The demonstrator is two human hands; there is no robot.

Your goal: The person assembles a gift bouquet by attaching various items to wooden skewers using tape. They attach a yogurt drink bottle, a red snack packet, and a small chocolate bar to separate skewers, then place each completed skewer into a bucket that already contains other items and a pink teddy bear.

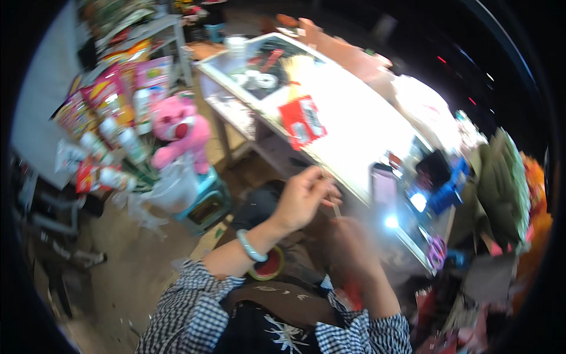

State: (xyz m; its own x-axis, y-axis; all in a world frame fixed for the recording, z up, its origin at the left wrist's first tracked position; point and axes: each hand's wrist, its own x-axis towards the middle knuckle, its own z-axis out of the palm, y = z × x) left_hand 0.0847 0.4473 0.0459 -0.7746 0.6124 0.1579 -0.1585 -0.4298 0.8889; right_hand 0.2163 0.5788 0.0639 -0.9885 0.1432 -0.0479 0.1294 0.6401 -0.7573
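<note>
A thin wooden stick (335, 206) is pinched between the fingertips of my left hand (299, 197), just in front of the table's near edge. Its lower end points toward my right hand (352, 245). That hand is smeared by motion, so its fingers and any hold on the stick cannot be made out. Beyond my left hand, a red and white packet (302, 121) lies on the bright table top (348, 130). A bundle of pale sticks (298, 69) lies behind the packet. A roll of tape (268, 264) shows below my left wrist.
On the left, a snack bouquet (109, 100) with bottles and a pink plush toy (181, 130) stands by a blue stool (206, 200). A phone (384, 187), a bright lamp (418, 202) and purple scissors (437, 252) are on the table's right. Green wrapping paper (501, 183) stands far right.
</note>
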